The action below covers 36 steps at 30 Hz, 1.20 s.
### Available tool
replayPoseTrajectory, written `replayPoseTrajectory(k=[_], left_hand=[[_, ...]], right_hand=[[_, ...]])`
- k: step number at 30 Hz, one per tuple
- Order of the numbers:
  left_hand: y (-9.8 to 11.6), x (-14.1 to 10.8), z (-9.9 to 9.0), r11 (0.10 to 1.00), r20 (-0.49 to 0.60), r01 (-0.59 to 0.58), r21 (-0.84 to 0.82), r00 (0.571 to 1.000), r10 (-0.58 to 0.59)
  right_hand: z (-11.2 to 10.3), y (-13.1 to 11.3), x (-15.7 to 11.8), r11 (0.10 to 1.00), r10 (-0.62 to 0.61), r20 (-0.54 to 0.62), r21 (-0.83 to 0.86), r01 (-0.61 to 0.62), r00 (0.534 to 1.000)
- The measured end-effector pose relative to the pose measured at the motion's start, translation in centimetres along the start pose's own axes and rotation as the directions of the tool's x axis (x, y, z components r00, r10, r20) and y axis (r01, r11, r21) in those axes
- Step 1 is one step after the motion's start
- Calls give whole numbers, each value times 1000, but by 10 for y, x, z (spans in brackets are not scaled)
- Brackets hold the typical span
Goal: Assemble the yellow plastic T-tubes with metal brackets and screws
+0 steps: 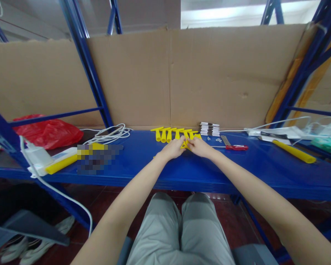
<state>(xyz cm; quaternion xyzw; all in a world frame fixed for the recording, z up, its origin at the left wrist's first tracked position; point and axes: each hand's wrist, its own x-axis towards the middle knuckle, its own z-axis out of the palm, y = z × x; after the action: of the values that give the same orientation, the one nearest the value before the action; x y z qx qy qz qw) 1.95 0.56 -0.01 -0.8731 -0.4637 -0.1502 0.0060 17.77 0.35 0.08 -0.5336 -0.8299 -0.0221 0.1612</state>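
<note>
My left hand [174, 148] and my right hand [200, 147] meet over the blue shelf top, fingers closed on a small yellow plastic piece [185, 144]. Much of that piece is covered by my fingers, so its full shape cannot be made out. Just behind my hands stands a row of several yellow T-shaped plastic pieces [163, 135]. To the right of my right hand lies a screwdriver [236, 147] with a red handle, its shaft pointing at my hand. Near it are a flat grey metal strip [225, 140] and small clear or metal bits [218, 140].
A stack of white and dark strips [209, 129] sits by the cardboard wall [209, 73]. Leftward are a coiled white cable [113, 133], a red plastic bag [48, 130] and a yellow tube [61, 164]. Another yellow tube [295, 151] lies right. Blue posts [88, 70] flank the shelf.
</note>
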Motion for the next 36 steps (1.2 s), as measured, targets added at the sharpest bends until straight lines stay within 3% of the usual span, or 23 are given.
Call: replayPoseTrajectory(k=[8, 13, 23, 28, 33, 36], left_hand=[[-2, 1, 3, 1000, -16, -24, 12, 1000, 24], [-4, 2, 5, 999, -39, -47, 1, 998, 47], [-4, 1, 5, 998, -35, -67, 19, 997, 67], [-3, 0, 4, 996, -44, -89, 16, 995, 89], [-3, 1, 4, 996, -54, -84, 20, 995, 85], [-3, 1, 4, 996, -54, -94, 8, 994, 95]], right_hand=[[3, 6, 4, 998, -48, -10, 28, 49, 999], [5, 14, 7, 988, -64, -43, 141, 70, 997], [8, 27, 7, 924, 71, -36, 379, -52, 997], [7, 28, 4, 820, 128, 6, 562, -109, 992], [2, 23, 0, 620, 218, 59, 762, -185, 974], [1, 23, 0, 545, 232, 77, 816, -195, 970]])
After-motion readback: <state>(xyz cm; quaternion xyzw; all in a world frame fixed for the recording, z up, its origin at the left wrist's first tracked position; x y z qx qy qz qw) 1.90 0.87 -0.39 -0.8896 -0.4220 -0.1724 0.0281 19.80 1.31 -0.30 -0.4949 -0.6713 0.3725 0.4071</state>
